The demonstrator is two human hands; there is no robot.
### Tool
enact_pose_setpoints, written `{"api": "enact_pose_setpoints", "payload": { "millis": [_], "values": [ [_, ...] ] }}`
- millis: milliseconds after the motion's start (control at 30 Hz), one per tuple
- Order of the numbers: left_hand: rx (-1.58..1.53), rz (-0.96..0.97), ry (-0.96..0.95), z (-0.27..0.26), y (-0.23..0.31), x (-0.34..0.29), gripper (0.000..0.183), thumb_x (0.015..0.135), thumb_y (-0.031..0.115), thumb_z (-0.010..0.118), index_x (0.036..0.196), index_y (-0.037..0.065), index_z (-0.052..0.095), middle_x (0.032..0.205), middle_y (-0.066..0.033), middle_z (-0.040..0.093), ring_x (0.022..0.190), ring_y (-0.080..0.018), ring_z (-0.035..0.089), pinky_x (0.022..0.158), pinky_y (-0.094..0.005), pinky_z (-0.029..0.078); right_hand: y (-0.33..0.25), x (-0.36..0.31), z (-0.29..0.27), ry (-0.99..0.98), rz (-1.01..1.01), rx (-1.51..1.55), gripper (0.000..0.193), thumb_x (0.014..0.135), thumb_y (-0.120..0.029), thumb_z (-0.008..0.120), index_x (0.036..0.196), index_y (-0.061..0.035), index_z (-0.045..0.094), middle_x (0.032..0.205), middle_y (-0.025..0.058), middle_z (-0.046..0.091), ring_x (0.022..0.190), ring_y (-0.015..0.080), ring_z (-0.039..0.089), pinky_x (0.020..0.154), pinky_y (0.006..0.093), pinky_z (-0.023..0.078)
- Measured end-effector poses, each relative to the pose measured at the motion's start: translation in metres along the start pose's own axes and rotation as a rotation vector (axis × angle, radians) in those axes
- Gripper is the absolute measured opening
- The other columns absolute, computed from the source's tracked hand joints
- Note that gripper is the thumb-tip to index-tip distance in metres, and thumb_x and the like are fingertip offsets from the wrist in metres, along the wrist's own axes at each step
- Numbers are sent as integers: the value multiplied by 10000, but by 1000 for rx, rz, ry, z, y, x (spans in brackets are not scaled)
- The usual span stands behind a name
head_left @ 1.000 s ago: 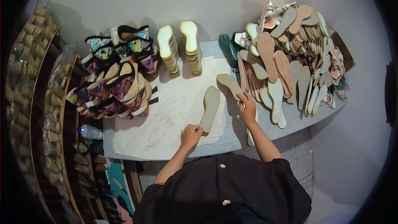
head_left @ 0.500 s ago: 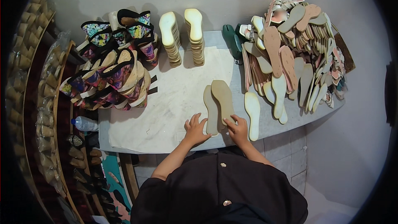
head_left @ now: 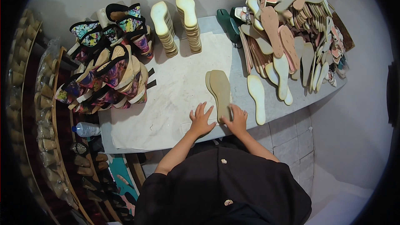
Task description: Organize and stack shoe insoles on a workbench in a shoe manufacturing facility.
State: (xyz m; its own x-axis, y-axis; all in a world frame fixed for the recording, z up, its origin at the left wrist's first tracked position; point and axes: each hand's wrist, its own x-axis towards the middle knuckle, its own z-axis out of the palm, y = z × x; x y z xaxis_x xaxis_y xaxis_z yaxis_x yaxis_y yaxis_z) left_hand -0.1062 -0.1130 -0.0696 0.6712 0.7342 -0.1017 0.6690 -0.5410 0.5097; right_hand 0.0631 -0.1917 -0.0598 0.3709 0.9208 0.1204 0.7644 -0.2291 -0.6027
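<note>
Insoles (head_left: 221, 93) w/ near ends btwn L hand (head_left: 201, 123) & R hand (head_left: 238, 123), both spread, empty.

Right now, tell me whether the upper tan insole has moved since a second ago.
Yes: the upper tan insole has moved down-picture and slightly left, judged against the right insole stack.

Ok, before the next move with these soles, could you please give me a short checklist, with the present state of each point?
1. Upper brown sole overlapping lower sole: ok.
2. Their outlines matching: not ok, the lower one shows along the left side.
3. Left hand open, fingers spread: ok.
4. Right hand with firm grip: cannot tell.
5. Both pale stacks standing: ok.
6. Lone pale sole fully inside the table edge: cannot tell.
</note>
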Motion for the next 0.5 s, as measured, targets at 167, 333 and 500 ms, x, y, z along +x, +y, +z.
{"api": "enact_pose_setpoints", "payload": {
  "millis": [167, 333, 500],
  "values": [
    [-136, -158, 176, -11, -16, -9, 557, 719, 292, 654, 1240, 173, 498, 1379, -136, 315, 1322, -323, 203, 989, -607, 123, -23, 37, 4, -106, 305, -129, 796, 660, -379, 704, 1295, -48, 355, 1140, 176, 535, 1068, 309, 500, 928, 599, 235],
    [-195, -217, 349, -26, -27, -11, 409, 731, 253, 650, 1123, 172, 567, 1326, -113, 374, 1289, -293, 259, 987, -569, 153, -39, 47, -2, -170, 406, -140, 845, 603, -320, 718, 1316, -97, 323, 1266, 190, 410, 1174, 318, 390, 943, 596, 198],
    [-198, -237, 381, -33, -30, -16, 394, 738, 243, 644, 1118, 171, 569, 1322, -107, 376, 1285, -282, 258, 1000, -529, 136, -21, 48, 7, 15, 449, -144, 836, 605, -351, 708, 1315, -118, 332, 1294, 165, 355, 1213, 328, 333, 944, 600, 208]
  ]
}}
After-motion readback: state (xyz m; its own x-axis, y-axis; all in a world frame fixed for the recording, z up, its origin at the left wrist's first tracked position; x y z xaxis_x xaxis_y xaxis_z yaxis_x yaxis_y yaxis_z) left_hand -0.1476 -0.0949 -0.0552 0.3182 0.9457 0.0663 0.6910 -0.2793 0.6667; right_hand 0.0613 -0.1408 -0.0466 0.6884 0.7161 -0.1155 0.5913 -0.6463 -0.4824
